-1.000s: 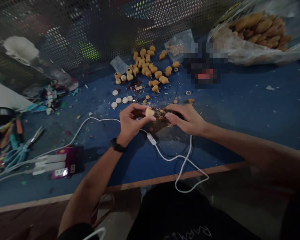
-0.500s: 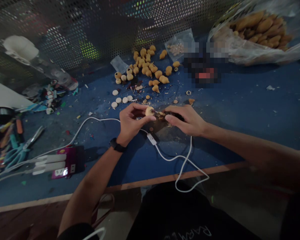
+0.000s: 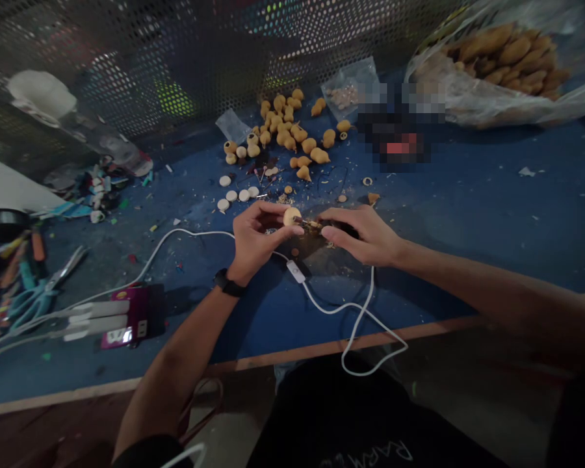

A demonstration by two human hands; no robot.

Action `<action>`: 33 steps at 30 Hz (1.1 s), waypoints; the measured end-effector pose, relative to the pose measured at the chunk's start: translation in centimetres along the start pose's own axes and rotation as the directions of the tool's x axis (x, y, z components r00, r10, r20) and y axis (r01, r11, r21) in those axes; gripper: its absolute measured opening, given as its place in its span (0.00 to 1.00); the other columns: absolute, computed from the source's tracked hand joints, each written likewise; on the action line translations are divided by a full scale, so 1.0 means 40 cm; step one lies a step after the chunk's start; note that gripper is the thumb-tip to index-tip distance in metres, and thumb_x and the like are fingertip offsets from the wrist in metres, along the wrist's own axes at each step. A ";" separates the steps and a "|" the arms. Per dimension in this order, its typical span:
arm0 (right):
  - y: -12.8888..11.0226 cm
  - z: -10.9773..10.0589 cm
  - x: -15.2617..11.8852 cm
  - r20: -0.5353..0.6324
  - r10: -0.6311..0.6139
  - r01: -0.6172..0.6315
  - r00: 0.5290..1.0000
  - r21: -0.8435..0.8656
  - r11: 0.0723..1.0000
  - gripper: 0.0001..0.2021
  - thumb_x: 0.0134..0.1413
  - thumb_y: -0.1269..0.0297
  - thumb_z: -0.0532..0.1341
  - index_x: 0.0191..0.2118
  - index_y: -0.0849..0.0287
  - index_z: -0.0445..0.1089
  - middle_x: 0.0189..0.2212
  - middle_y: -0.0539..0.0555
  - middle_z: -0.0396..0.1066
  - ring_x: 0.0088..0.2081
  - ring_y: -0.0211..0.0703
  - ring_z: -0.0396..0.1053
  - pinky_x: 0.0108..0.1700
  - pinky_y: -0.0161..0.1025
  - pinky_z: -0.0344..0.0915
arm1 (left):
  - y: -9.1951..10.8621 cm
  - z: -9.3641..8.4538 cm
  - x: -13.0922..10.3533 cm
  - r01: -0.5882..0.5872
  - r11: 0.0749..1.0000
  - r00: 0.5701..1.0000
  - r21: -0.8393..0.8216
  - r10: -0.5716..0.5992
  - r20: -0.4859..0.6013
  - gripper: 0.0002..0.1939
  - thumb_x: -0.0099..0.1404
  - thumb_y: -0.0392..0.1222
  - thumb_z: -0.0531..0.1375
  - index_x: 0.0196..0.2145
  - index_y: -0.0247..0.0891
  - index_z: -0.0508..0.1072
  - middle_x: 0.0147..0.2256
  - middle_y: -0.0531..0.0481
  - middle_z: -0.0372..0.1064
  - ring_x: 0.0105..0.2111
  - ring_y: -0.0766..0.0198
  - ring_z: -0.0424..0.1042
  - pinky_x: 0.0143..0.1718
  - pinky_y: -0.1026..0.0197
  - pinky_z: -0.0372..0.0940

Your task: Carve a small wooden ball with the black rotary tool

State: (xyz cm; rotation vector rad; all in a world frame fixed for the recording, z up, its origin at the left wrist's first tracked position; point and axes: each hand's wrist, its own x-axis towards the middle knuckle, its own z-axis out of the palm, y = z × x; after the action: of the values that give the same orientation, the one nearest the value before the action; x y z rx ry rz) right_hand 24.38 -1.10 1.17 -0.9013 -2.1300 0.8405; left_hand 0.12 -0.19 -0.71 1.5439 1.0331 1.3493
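Small gourd held to a thin tool tip over the tabletop

The small pale gourd (image 3: 292,216) sits just above the tabletop (image 3: 468,195), in front of the person, with a dark patch on its right side that looks like an opening. The left hand (image 3: 257,235) grips it between thumb and fingers. The right hand (image 3: 363,233) is closed around what looks like a dark-bodied tool (image 3: 344,224), mostly hidden by the fingers; its thin tip points at the dark patch. Whether the tip is inside or only at the edge cannot be told.

The step in hand appears to be working at that opening with the tip. The next move probably calls for a firm left hold, fingertips clear of the tip, and small, controlled strokes from the right.

Just below, a white cable (image 3: 329,311) with an inline switch (image 3: 296,271) loops over the tabletop's front edge and runs up to the right hand. Beyond the hands lie pale shavings, several whitish discs (image 3: 231,195) and a heap of tan gourds (image 3: 285,138). Farther out are a clear plastic bag (image 3: 468,112) of more gourds at the far right, and scissors (image 3: 36,296) and a purple power block (image 3: 137,318) at the left.
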 end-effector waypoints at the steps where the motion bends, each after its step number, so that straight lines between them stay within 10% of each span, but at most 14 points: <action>1: 0.000 0.000 0.000 -0.002 -0.004 0.004 1.000 0.001 1.000 0.20 0.74 0.50 0.55 0.46 0.62 0.76 0.26 0.49 0.73 0.26 0.38 0.69 0.32 0.38 0.59 | -0.001 0.000 0.000 0.002 1.000 1.000 -0.006 -0.002 -0.004 0.28 0.43 0.53 0.82 0.38 0.39 0.80 0.34 0.49 0.83 0.33 0.60 0.83 0.36 0.58 0.78; 33: -0.003 0.001 0.001 0.002 0.001 -0.001 1.000 0.000 1.000 0.20 0.73 0.50 0.55 0.45 0.61 0.76 0.26 0.49 0.74 0.28 0.39 0.69 0.33 0.38 0.59 | 0.003 0.007 0.000 -0.030 0.999 1.000 -0.015 0.030 0.008 0.27 0.47 0.54 0.81 0.38 0.39 0.78 0.36 0.48 0.84 0.35 0.59 0.85 0.37 0.59 0.81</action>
State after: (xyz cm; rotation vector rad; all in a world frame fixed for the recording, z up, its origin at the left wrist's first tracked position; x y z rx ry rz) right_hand 24.28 -1.15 1.24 -0.9020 -2.1316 0.8415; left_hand 0.43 -0.25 -0.62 1.5581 0.9970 1.3671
